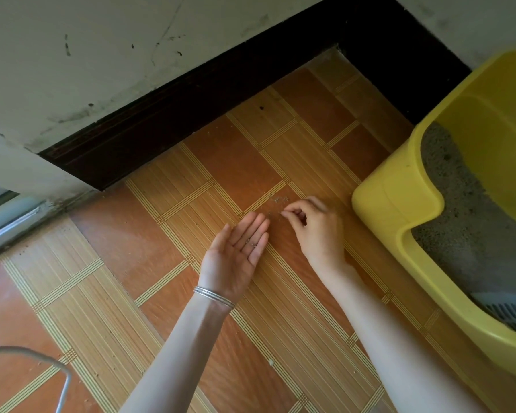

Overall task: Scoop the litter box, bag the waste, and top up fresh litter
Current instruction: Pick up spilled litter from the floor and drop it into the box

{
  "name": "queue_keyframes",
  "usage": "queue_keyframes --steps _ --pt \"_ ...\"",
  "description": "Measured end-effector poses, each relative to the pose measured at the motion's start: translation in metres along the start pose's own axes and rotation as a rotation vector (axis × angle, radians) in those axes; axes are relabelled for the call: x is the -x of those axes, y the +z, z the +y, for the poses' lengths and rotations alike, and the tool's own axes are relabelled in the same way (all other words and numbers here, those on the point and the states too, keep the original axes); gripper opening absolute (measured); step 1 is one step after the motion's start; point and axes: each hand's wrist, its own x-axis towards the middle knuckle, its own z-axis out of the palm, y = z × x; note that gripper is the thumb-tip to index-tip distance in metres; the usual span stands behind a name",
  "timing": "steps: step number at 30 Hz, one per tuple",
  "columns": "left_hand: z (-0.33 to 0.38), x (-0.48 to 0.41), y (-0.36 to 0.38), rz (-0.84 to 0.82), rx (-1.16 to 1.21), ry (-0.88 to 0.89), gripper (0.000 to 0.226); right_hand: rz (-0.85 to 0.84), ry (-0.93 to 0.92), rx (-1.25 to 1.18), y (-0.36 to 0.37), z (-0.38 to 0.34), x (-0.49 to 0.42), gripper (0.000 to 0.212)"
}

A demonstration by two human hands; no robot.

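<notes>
Head view: left hand (236, 253) held palm-up low over the floor (125, 263), fingers straight and together, while the right hand (318, 231) pinches spilled grains (280, 200) near the yellow litter box (395, 201); better to sweep the patch into that level palm than pick singly.

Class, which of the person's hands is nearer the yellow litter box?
Right. The right hand is just left of the yellow litter box, not touching it; the left hand lies farther left, palm up.
</notes>
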Motion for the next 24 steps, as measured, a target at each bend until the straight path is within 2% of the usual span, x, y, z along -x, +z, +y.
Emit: queue_keyframes --steps 4,7,9,13,17,21,24 --pt "-0.002 0.000 0.000 0.004 -0.021 0.011 0.044 0.002 -0.042 0.173 0.002 -0.005 0.003 0.006" --pt "-0.003 -0.001 0.001 0.016 -0.035 0.023 0.044 -0.058 -0.017 0.210 0.002 -0.009 0.002 0.007" --pt "-0.004 -0.001 0.002 0.023 -0.028 0.019 0.044 -0.106 0.009 0.157 -0.001 -0.011 0.000 0.007" --pt "-0.008 -0.002 0.008 0.032 -0.041 -0.017 0.043 -0.164 -0.007 -0.203 -0.021 -0.027 0.002 0.011" --pt "-0.007 -0.003 0.014 0.014 0.003 -0.024 0.043 -0.172 -0.100 -0.197 -0.034 -0.036 0.005 0.008" --pt "-0.003 0.000 0.011 0.000 0.040 -0.011 0.043 -0.104 0.011 -0.235 -0.039 -0.019 0.007 0.017" --pt "0.004 0.001 0.005 0.011 0.069 0.019 0.042 -0.151 0.113 -0.173 -0.038 0.001 0.011 0.028"
